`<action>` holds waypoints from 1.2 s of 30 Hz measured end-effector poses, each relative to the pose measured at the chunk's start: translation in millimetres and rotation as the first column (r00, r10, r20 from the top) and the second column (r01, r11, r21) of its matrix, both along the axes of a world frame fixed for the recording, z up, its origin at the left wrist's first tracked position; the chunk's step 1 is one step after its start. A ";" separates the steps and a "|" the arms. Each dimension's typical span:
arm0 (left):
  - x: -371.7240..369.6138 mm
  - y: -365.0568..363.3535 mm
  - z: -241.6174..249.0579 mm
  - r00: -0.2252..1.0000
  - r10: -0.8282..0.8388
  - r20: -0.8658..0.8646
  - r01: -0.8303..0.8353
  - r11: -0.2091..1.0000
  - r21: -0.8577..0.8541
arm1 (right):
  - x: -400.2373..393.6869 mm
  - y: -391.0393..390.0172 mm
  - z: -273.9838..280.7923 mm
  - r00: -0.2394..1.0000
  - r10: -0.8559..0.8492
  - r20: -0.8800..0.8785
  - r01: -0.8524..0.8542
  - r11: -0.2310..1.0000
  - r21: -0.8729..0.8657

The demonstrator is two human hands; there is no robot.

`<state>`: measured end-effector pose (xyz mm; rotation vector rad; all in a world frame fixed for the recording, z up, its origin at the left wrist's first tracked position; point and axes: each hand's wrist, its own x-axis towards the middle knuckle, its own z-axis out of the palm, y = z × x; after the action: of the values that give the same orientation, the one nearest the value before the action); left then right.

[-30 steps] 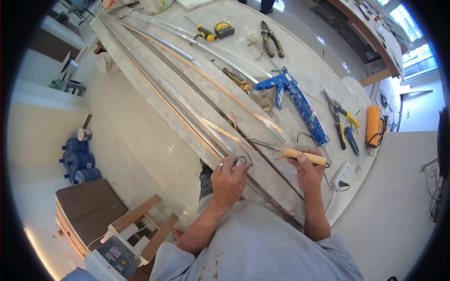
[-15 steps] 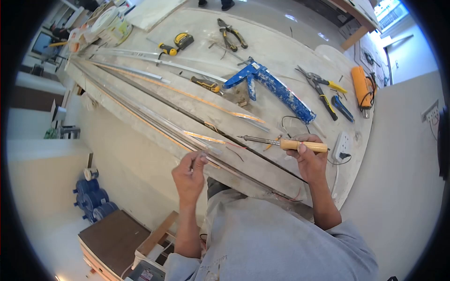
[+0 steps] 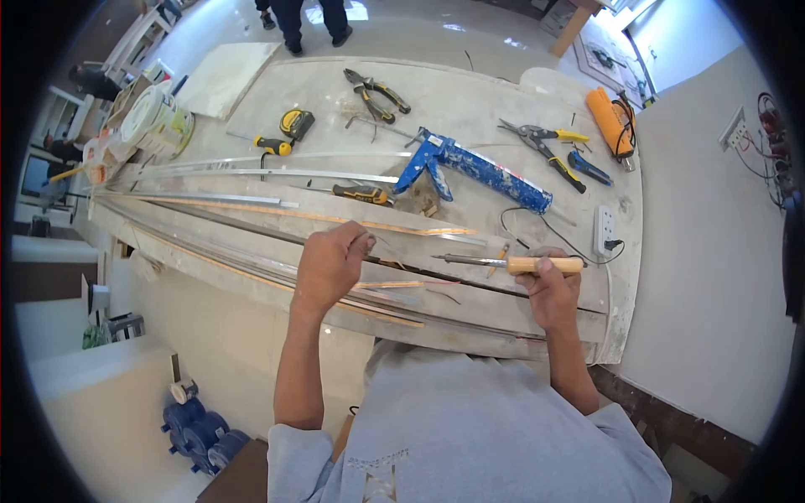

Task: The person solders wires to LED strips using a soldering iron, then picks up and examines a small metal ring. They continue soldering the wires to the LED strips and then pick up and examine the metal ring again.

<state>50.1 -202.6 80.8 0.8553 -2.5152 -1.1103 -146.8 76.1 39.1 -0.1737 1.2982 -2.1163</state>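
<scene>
Solder wire and iron in hand

Left hand [image 3: 329, 261] is pinching thin solder wire [image 3: 379, 243] w/ fingers closed, just above LED strip [image 3: 394, 286] on workbench [image 3: 470, 92]. Right hand [image 3: 549, 289] is gripping soldering iron [image 3: 503, 264] by wooden handle. Wire likely light, bendy; iron stiff, probably hot at tip, so handle only.

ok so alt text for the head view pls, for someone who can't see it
Seen from above, a person's right hand grips a wooden-handled soldering iron over long aluminium channels with orange LED strip on a dusty workbench, while the left hand pinches thin solder wire. A blue caulking gun lies behind.
</scene>
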 end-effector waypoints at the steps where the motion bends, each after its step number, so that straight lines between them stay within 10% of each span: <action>1: 2.7 3.1 0.3 1.000 0.022 -0.003 -0.021 1.000 0.017 | 1.0 0.8 0.4 1.000 -0.007 -0.003 0.007 1.000 0.007; 10: 45.1 98.5 -30.7 0.878 0.470 0.094 -0.438 0.706 0.557 | -27.4 -5.5 -12.6 0.998 -0.014 0.069 0.012 1.000 0.021; 15: 48.4 159.8 -62.0 0.598 0.796 0.088 -0.195 0.038 0.980 | -46.9 -21.8 -11.3 0.982 0.132 0.133 -0.121 0.989 -0.087; 18: 45.0 193.6 -69.2 0.511 0.857 0.072 0.068 -0.124 0.990 | -55.6 -32.4 -22.8 0.949 0.266 0.171 -0.241 0.958 -0.153; 32: -8.5 227.3 -80.5 0.543 0.839 0.042 0.291 -0.234 0.928 | -58.6 -33.2 -16.3 0.893 0.414 0.176 -0.390 0.907 -0.158; 36: -19.6 225.6 -65.2 0.499 0.853 0.154 0.126 -0.247 0.961 | -60.7 -27.0 -8.6 0.905 0.415 -0.096 -0.423 0.901 -0.099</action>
<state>30.5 23.0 15.6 1.1138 -0.0463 -2.2785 -207.5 49.2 30.6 -0.5372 1.0604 -1.8240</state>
